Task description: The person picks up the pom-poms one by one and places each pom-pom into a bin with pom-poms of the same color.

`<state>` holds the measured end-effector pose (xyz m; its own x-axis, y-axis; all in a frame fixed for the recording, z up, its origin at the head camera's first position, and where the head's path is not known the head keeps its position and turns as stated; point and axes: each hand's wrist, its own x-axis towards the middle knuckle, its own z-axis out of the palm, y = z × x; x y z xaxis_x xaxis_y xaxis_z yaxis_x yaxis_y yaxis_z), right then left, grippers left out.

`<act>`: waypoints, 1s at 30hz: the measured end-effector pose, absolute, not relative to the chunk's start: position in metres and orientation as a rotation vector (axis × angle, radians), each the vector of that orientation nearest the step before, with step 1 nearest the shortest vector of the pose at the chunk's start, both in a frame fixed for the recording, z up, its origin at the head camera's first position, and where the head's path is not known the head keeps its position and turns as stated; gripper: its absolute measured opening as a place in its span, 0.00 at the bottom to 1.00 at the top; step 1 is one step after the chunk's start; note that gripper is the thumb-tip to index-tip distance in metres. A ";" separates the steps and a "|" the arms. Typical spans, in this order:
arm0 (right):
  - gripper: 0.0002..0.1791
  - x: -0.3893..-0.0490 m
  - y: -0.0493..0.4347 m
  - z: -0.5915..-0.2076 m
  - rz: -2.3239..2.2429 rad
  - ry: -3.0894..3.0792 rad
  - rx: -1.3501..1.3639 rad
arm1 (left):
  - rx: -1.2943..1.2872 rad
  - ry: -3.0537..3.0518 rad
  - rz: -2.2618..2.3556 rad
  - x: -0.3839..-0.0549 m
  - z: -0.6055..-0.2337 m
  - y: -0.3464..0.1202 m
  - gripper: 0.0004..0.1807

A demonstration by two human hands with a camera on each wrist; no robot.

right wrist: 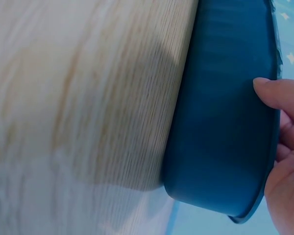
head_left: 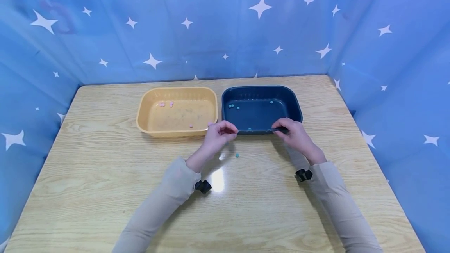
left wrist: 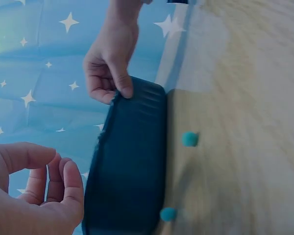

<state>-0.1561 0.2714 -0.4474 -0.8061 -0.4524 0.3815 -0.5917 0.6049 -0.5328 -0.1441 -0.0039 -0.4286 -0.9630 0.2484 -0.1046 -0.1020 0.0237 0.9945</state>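
A dark blue tray point(head_left: 261, 88) stands on the table. My right hand point(head_left: 295, 134) pinches its front rim near the right corner; the thumb point(right wrist: 272, 93) lies on the outer wall. By the front left corner is my left hand point(head_left: 218, 139). In the left wrist view its fingers point(left wrist: 34, 155) are bent with the tips close together; nothing shows between them, though a small thing could be hidden. Several teal balls point(head_left: 238, 108) lie inside the tray. On the table in front is a teal ball point(left wrist: 189, 139), with a second teal ball point(left wrist: 168, 214) close to the tray's base.
A yellow tray point(head_left: 141, 116) stands left of the blue one, a narrow gap between them. Several pink balls point(head_left: 171, 104) lie in it. A blue curtain point(head_left: 225, 22) with white stars surrounds the back and sides of the wooden table point(head_left: 105, 159).
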 end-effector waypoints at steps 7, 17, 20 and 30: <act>0.11 -0.156 0.271 -0.446 0.987 -2.629 0.858 | 0.134 2.141 2.001 -0.141 -0.443 -0.008 0.07; 0.11 -0.155 0.271 -0.447 0.996 -2.615 0.858 | 0.172 2.244 1.875 -0.139 -0.455 -0.015 0.09; 0.11 -0.155 0.271 -0.447 0.992 -2.614 0.859 | 0.240 2.312 1.802 -0.140 -0.459 -0.016 0.09; 0.11 -0.156 0.272 -0.448 0.998 -2.621 0.861 | 0.355 2.407 1.663 -0.142 -0.463 -0.016 0.10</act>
<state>-0.1558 0.2717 -0.4478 -0.8080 -0.4487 0.3819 -0.5891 0.6006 -0.5407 -0.1424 -0.0155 -0.4634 -0.9523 0.3041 -0.0233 0.0857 0.3402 0.9364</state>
